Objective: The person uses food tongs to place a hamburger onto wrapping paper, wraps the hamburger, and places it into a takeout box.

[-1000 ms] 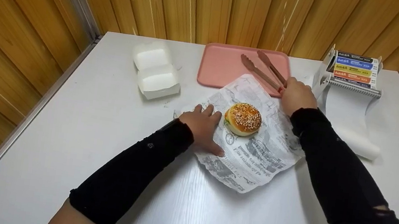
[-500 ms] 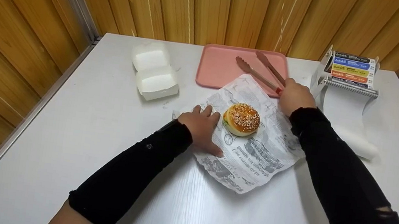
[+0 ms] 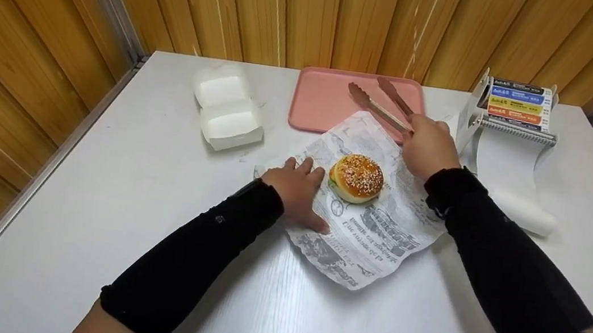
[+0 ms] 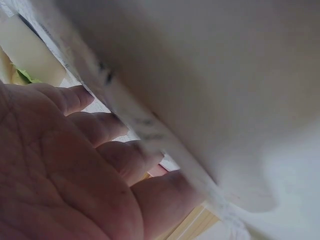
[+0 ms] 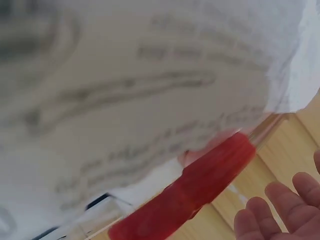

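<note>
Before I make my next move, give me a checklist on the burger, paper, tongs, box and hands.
1. Burger on the paper: ok.
2. Paper clear of the tray: not ok, its far corner overlaps the near edge.
3. Left hand at the paper's left side: ok, fingers spread.
4. Right hand, fingers off the red handle: ok, by the right wrist view.
5. Tongs lying flat: cannot tell.
6. White box open: ok.

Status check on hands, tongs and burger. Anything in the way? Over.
Left hand spread on printed wrapping paper. Right hand at tongs, fingers open. Sesame-bun burger on paper, between hands. Possible snag: paper corner overlaps pink tray.
</note>
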The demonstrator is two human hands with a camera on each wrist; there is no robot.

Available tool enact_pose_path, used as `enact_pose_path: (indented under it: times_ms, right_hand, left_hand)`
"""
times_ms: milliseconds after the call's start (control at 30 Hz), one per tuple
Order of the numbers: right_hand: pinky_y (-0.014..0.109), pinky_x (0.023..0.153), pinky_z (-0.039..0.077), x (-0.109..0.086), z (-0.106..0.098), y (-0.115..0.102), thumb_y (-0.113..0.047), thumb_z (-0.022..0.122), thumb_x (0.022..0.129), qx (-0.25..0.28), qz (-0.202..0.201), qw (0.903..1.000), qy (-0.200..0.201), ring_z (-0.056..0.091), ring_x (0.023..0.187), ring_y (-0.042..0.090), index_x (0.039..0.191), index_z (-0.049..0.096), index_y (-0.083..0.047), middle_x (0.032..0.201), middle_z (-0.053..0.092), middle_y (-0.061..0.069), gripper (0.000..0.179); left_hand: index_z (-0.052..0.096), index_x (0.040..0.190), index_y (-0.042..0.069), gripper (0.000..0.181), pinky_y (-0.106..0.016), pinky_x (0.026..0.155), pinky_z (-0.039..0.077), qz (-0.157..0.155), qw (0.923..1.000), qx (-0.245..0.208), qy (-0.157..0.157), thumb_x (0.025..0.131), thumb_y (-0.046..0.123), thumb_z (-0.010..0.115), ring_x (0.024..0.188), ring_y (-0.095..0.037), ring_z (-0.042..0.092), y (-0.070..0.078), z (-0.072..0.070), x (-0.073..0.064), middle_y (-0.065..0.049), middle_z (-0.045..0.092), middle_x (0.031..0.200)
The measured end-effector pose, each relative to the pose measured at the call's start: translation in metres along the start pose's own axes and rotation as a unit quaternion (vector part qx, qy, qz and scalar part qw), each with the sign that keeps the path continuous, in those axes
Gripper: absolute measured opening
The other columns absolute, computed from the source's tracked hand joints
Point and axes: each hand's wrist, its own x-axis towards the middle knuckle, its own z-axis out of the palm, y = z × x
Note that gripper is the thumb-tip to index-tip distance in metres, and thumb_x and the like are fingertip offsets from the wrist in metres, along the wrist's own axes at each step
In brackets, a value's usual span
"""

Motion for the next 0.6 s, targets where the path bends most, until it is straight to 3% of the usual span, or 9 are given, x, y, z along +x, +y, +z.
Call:
enact_pose_path:
  times_ms: [167,267,600]
  right_hand:
    - [0.061,0.106,0.045,-0.012,0.006,-0.003,-0.015,0.054,0.106,0.014,-0.038,0.9991,0.016,0.057,0.121,0.048,0.139,0.06,0.001,0.12,0.07,0.026,0.037]
    - [0.062,0.108,0.045,-0.016,0.009,-0.002,-0.012,0.055,0.106,0.015,-0.059,0.9981,0.011,0.059,0.124,0.051,0.137,0.06,0.003,0.127,0.069,0.029,0.035]
    - [0.059,0.117,0.042,-0.003,0.011,-0.011,-0.013,0.051,0.108,0.018,-0.059,0.9954,-0.073,0.055,0.137,0.048,0.149,0.046,0.008,0.149,0.054,0.033,0.046]
  left_hand:
    - [0.017,0.17,0.015,0.126,-0.067,0.115,0.042,0.004,1.0,0.003,0.003,0.078,0.085,0.068,0.16,-0.048,0.017,0.001,-0.001,-0.003,-0.016,0.01,0.177]
    - [0.017,0.17,0.016,0.125,-0.066,0.114,0.044,0.005,1.0,0.008,0.001,0.079,0.085,0.067,0.161,-0.048,0.017,0.001,0.0,-0.005,-0.016,0.01,0.177]
    - [0.015,0.17,0.016,0.127,-0.067,0.115,0.041,0.009,0.9999,0.004,-0.005,0.078,0.086,0.067,0.161,-0.048,0.015,0.005,-0.001,-0.007,-0.016,0.008,0.177]
